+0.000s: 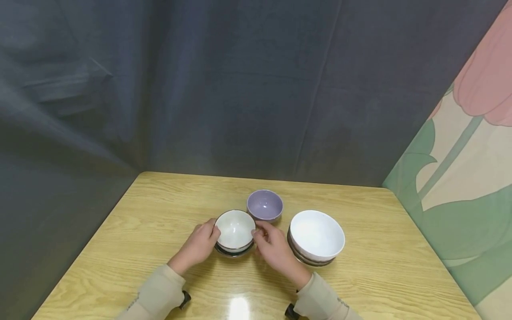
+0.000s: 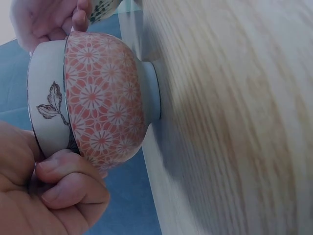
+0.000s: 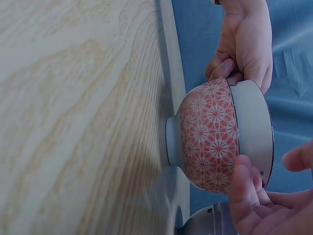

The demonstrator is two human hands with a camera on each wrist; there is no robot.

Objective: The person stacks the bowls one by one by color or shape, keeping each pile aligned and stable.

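Observation:
A white bowl (image 1: 235,229) with a dark rim and a brown leaf drawing sits nested in a red bowl (image 2: 102,98) with white flower patterns, which stands on the table. My left hand (image 1: 201,242) pinches the white bowl's rim on the left, thumb over the edge and fingers curled outside. On the opposite side, my right hand (image 1: 276,249) touches the bowls with its fingers; its thumb (image 3: 299,157) stands apart from the rim in the right wrist view. Just behind them is a purple bowl (image 1: 265,205), near the right fingertips.
To the right stands a stack of larger bowls with a white bowl (image 1: 318,235) on top and darker rims beneath. The wooden table (image 1: 160,200) meets a dark curtain (image 1: 248,98) at the back and left. A flower-patterned cloth (image 1: 460,191) hangs at the right.

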